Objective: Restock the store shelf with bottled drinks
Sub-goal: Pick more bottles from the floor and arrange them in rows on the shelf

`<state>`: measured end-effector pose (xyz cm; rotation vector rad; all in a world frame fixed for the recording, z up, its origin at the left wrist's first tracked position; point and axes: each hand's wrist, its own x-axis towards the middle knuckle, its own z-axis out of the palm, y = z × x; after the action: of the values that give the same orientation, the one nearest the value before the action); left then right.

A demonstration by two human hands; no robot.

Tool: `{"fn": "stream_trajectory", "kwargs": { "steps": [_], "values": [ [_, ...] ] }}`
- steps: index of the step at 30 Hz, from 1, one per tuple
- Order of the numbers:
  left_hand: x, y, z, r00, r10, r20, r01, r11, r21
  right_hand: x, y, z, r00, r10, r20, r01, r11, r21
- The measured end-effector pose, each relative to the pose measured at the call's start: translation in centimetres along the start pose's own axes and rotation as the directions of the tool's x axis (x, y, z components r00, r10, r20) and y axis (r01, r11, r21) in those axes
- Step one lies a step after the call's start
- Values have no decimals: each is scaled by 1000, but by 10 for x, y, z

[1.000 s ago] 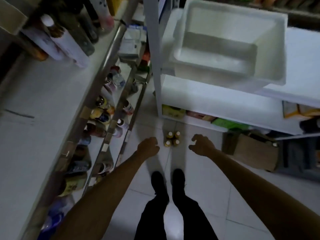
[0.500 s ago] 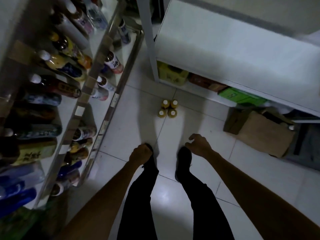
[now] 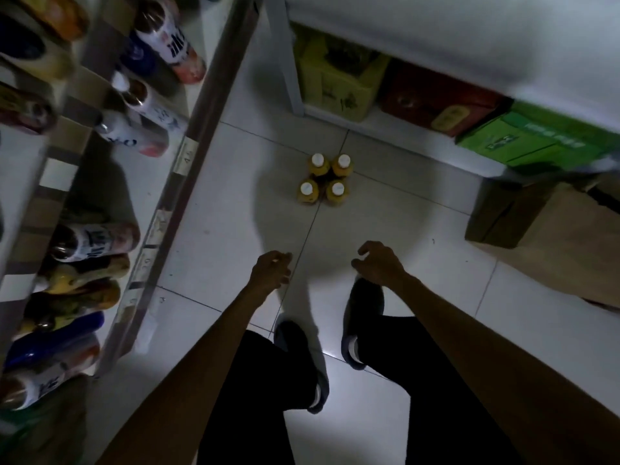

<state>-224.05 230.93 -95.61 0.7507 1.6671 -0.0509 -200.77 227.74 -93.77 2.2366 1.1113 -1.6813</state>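
Upright on the floor (image 3: 385,209) in a tight square: four white-capped yellow bottles (image 3: 336,193). Left of them, store shelf (image 3: 188,152) of drinks, labels too blurred to read. Behind them, green carton (image 3: 536,142), print illegible. Nearer, left hand (image 3: 271,270) and right hand (image 3: 379,263), loosely curled, holding nothing.

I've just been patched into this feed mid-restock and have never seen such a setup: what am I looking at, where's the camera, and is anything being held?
There is no machine here: a person works with bare hands. The one picture comes from a wide-angle camera on their head, looking down. The two forearms at the bottom are theirs. The left hand and right hand are loosely curled and hold nothing. Ahead, on the tiled floor, four yellow bottles with white caps stand upright in a tight square. The drinks shelf runs along the left. A green carton and a cardboard box are on the right.
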Motion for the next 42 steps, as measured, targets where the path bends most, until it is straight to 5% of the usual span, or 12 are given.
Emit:
{"fn": "stream_trajectory", "kwargs": {
  "steps": [8,12,20,34,38,42],
  "values": [
    [116,-14,6,948,275,-158,-281,960,-14,139,14,-39,977,-84,-197,50,985,-167],
    [170,12,5,896,380,-229,-351,923,158,177,-1,-52,988,-116,-100,97,980,-174],
    [216,54,27,863,505,11,-488,827,279,180,-15,-83,965,-222,-139,189,958,-216],
    [217,53,30,767,641,-18,-518,636,572,152,1,-83,974,-154,-165,105,957,-269],
    [207,53,14,779,624,-61,-525,703,480,157,-9,-72,984,-132,-123,86,944,-318],
    [194,50,-13,765,634,-113,-607,769,200,168,-24,-56,987,-137,-89,88,904,-419]
  ]
}}
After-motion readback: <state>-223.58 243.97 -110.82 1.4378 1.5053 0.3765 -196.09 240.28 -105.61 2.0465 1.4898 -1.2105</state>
